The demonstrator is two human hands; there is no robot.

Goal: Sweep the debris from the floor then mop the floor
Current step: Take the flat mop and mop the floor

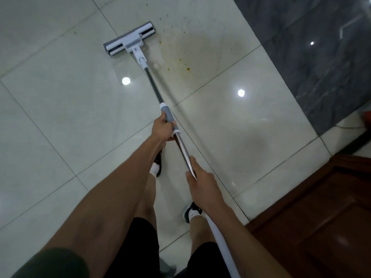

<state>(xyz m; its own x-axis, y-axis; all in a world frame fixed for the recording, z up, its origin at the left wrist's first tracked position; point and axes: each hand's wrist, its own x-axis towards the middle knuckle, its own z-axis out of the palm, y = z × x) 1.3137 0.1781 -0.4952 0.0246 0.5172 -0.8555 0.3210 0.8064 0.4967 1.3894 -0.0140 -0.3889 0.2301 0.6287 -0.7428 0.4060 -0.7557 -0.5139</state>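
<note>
The mop (152, 77) lies out in front of the person, with its flat head (129, 40) down on the shiny floor (60, 97) toward 11 o'clock. The long pole runs back from the head to the person's two hands.

The left hand (162, 129) is wrapped around the gray grip (169, 117) in the middle of the pole. The right hand (200, 177) is curled around the shiny metal part lower down, toward 5 o'clock from the left one. The two hands are apart, one ahead of the other.

A brown, spotty stain (186, 51) sits on the floor just to the right of the mop head, at about 3 o'clock from it. No loose bits show, so the sweeping part looks done and this looks like the mopping part.

The mop looks light and the pole looks hard and stiff, so it should push easily. The bare metal may be slippery, so the gray grip is the best place to hold. The wet, shiny floor could be slippery under the shoes (191, 211) too.
</note>
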